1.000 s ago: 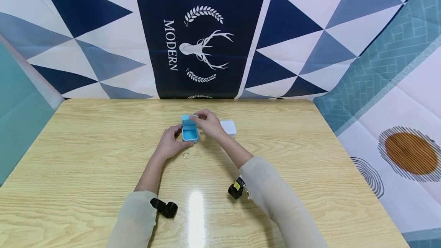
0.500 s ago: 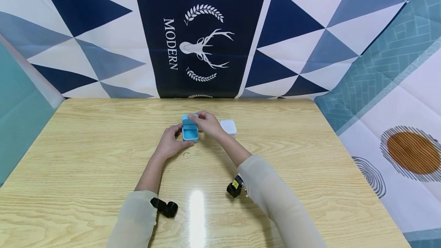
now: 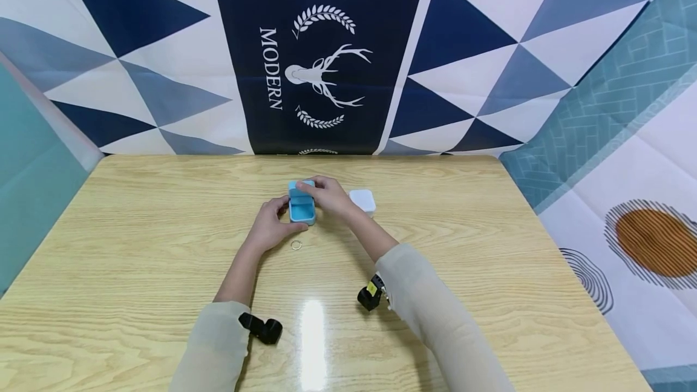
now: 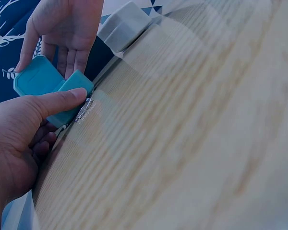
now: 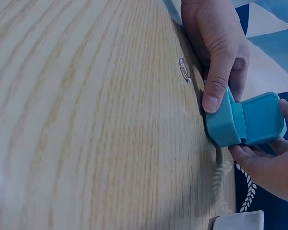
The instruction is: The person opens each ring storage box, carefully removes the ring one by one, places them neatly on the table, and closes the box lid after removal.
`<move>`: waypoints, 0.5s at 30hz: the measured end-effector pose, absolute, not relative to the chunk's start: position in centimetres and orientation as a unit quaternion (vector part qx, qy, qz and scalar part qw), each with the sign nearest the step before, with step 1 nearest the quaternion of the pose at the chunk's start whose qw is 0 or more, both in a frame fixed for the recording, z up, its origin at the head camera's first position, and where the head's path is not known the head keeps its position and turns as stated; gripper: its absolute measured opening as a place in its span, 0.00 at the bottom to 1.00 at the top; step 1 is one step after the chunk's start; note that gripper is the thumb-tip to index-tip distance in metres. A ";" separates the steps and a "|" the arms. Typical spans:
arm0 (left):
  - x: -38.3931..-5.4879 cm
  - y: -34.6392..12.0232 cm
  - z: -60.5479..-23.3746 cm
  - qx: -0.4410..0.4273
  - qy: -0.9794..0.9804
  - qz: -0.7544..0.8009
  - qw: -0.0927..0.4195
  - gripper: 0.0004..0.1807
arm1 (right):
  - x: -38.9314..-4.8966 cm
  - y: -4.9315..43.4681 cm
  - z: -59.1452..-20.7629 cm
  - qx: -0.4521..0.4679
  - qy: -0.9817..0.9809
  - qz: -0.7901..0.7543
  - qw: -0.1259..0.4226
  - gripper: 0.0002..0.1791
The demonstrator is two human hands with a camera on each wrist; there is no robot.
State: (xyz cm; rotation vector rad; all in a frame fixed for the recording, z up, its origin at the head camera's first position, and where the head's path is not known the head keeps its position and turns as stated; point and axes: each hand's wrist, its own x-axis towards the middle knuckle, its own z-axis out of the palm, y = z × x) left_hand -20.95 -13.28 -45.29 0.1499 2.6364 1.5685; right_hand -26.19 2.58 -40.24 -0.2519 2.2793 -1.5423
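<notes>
"Well, where is the blue box (image 3: 302, 212) now, and who holds it?"

"It stands open near the middle of the head frame, a little to the left. The left hand (image 3: 269, 224) grips the base, with its thumb on the side toward the bottom of the frame. The fingers of the right hand (image 3: 331, 196) pinch the raised lid (image 5: 264, 117)."

"What worries you the most?"

"The ring (image 5: 185, 71), I think. In the right wrist frame it lies at the upper right, flat on the bench (image 5: 86, 120), near the left thumb. It looks thin and light, so a careless pull of this hand toward the bottom of the head frame could push it away."

"And the lid?"

"If the right fingers bend it too far back while the base is held firmly, the hinge could suffer. If the pinch slips, the lid could perhaps snap down on a fingertip; I cannot tell how stiff the hinge is."

"Is something else at risk?"

"Maybe the white box (image 3: 362, 200). In the head frame it is right of the centre, just beside the right wrist, so a quick sideways move could knock it."
</notes>
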 end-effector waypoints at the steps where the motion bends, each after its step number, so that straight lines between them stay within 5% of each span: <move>1: -20.9 -13.3 -45.2 0.049 0.857 0.512 0.035 0.43 | -26.2 2.6 -40.2 -0.091 0.808 -0.550 0.191 0.23; 15: -20.7 -13.2 -44.9 0.060 0.856 0.512 0.027 0.43 | -25.7 2.8 -40.8 -0.114 0.825 -0.530 0.160 0.22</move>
